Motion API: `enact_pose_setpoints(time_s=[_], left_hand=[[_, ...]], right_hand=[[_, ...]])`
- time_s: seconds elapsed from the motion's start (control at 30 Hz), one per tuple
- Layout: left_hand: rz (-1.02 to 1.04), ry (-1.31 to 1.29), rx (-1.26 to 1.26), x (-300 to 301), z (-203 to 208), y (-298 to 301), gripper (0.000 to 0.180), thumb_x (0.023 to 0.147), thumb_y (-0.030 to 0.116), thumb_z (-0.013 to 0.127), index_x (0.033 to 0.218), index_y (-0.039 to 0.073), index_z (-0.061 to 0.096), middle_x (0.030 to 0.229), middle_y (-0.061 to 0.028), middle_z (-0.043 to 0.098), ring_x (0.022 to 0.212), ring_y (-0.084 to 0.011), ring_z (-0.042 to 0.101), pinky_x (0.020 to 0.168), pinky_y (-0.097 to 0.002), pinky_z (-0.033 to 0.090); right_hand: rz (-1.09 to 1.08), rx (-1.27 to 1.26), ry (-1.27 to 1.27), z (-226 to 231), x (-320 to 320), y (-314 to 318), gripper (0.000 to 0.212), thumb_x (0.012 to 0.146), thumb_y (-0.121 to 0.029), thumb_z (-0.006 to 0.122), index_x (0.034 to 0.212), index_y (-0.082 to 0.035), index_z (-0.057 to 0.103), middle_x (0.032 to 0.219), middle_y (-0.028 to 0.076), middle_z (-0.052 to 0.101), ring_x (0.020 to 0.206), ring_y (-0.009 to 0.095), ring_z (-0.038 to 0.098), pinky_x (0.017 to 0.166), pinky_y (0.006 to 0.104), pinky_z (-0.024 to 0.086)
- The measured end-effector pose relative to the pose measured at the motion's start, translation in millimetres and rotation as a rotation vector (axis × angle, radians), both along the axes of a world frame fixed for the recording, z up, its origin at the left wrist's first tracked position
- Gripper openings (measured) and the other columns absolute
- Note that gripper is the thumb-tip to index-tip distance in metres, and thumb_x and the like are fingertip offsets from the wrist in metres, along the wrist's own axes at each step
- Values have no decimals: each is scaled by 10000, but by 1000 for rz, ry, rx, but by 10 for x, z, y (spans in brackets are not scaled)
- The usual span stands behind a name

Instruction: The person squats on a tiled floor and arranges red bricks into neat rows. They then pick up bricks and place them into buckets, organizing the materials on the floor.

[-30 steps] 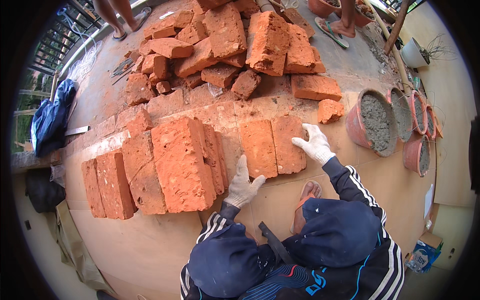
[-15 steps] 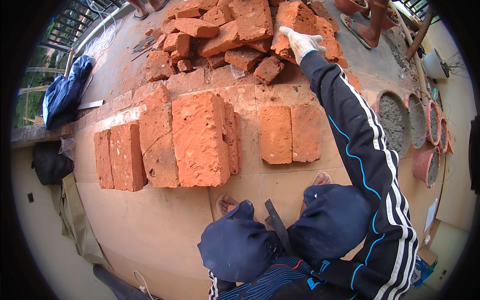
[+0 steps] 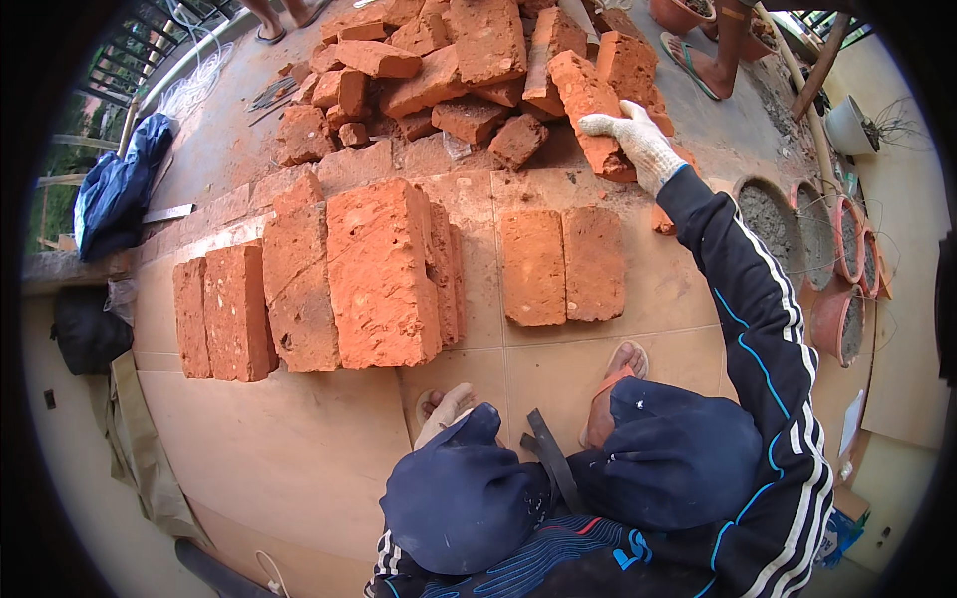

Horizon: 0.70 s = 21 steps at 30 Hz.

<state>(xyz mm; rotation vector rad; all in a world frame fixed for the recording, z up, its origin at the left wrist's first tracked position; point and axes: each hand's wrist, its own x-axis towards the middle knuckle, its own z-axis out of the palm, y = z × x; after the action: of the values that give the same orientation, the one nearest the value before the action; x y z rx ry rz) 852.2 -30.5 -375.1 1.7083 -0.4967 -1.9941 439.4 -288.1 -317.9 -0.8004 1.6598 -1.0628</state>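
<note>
A squatting worker's gloved right hand [image 3: 638, 145] closes around a red brick [image 3: 590, 108] at the rubble pile's [image 3: 449, 60] near edge — arm at full stretch. The left hand [image 3: 446, 411] rests by the knee, w/ grip impossible to tell. Two bricks [image 3: 561, 264] lie flat on the tile floor [image 3: 299, 448] — mortar pans [image 3: 773, 224] stand at right.

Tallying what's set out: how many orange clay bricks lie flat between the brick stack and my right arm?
2, side by side: left orange clay brick, right orange clay brick.
</note>
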Motion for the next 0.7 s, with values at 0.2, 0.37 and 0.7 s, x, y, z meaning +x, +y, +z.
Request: enact_pose_setpoints(time_s=[0.2, 0.37, 0.7], left_hand=[[-603, -10, -240, -125, 48, -271, 687, 975, 264, 641, 1530, -17, 349, 1534, -234, 427, 1455, -314, 391, 1186, -389, 301], [-802, -4, -359, -383, 253, -524, 682, 972, 277, 648, 1521, -10, 364, 1548, -247, 420, 1460, -322, 391, 1176, -364, 305], [-80, 42, 36, 237, -557, 36, 590, 961, 123, 647, 1501, 26, 428, 1435, -181, 533, 1343, -254, 519, 1071, -305, 410]], right_hand=[[426, -43, 833, 123, 83, 707, 1120, 542, -451, 900, 1511, -159, 421, 1375, 213, 542, 1306, 384, 495, 1119, 450, 398], [828, -308, 1092, -35, 172, 734, 1040, 515, -388, 857, 1462, -187, 474, 1244, 143, 581, 1125, 350, 545, 958, 463, 433], [1082, -269, 1067, -212, 120, 484, 882, 716, -444, 829, 1459, -131, 472, 1330, 153, 533, 1178, 364, 547, 999, 479, 443]])
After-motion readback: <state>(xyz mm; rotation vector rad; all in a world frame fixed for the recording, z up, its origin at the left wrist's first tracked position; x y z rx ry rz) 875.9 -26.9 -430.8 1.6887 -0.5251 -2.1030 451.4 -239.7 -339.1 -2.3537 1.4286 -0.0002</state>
